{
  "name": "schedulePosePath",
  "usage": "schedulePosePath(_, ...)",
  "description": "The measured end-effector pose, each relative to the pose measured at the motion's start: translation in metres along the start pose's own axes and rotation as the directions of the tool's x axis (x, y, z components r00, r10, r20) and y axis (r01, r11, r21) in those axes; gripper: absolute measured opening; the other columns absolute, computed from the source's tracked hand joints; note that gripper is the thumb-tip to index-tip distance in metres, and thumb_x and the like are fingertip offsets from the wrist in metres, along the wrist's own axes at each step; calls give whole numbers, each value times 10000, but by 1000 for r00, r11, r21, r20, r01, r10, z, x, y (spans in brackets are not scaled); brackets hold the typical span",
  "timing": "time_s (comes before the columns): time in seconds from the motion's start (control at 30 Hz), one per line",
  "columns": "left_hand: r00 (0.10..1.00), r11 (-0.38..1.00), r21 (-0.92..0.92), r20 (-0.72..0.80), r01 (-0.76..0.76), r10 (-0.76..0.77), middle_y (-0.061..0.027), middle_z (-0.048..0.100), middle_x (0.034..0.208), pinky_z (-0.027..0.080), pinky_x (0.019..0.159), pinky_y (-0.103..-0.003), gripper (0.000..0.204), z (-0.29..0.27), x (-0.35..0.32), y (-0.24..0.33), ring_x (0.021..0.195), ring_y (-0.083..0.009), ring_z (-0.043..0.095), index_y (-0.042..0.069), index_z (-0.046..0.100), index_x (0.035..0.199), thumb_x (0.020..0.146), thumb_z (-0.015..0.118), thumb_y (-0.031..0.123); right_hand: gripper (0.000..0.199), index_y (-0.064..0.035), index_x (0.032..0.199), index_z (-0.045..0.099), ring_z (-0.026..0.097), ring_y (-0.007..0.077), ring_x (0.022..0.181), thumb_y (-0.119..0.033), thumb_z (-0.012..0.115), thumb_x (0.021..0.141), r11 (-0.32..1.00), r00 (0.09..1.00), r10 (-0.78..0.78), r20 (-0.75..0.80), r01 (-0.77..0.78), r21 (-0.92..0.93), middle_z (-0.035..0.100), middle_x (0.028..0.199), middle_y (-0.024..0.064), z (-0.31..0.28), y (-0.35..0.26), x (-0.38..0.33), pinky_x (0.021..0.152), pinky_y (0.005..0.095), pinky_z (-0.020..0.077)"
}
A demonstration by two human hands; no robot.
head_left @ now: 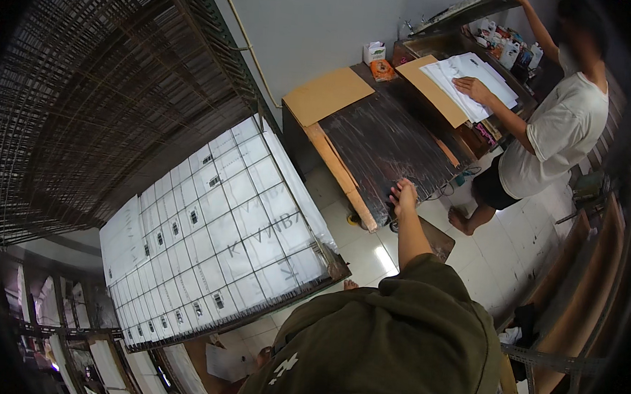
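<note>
My right hand (403, 197) reaches out past the near end of a dark, scratched tabletop (380, 147), its fingers loosely bent and a little apart. Nothing shows in it. Whether the fingertips touch the table edge, I cannot tell. My left hand is out of sight. To my left, large white printed sheets (220, 220) lie on a wire drying rack, under its grid. Many more wire racks (106, 76) are tilted up above them.
Across the dark table, another person (558, 132) lays a hand on white papers (467, 80) over a brown board and raises the other to a lifted frame (464, 11). A brown board (329, 97) covers the table's far end. Long boards (577, 285) lean at right.
</note>
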State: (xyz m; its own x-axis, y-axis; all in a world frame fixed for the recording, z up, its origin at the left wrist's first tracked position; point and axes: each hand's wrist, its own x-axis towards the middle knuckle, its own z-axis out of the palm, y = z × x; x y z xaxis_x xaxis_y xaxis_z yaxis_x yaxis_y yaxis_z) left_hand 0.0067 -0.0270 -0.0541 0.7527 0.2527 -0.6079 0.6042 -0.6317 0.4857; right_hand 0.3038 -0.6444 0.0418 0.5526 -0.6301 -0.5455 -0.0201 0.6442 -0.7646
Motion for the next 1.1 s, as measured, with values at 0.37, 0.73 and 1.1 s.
schedulePosePath(0.37,997,997,-15,10,-78,79,-176,615,982,453,773,-366,447,9,-2,-48,901,-276,596,23,569,1065,812,558,392,828,-210,1358,124,430,216,1135,-198,675,741,987,979,-139,148,125,103,312,1356,73,35,-23,18,766,393,436)
schedulePosePath(0.73,981,980,-107,-81,167,-176,-186,599,1020,436,809,-367,462,-23,-45,37,966,-301,567,37,549,1109,793,589,372,971,-289,1373,-3,208,298,1287,-141,700,718,855,986,-102,135,17,518,176,1419,40,40,1,25,967,532,284)
schedulePosePath(1.1,998,999,-45,-59,23,-26,-198,600,1016,437,816,-385,465,-32,-27,-43,978,-319,568,43,561,1081,774,609,389,579,-302,1287,307,278,269,1258,-72,519,799,843,737,-334,588,-46,536,290,1388,36,33,20,2,989,510,273)
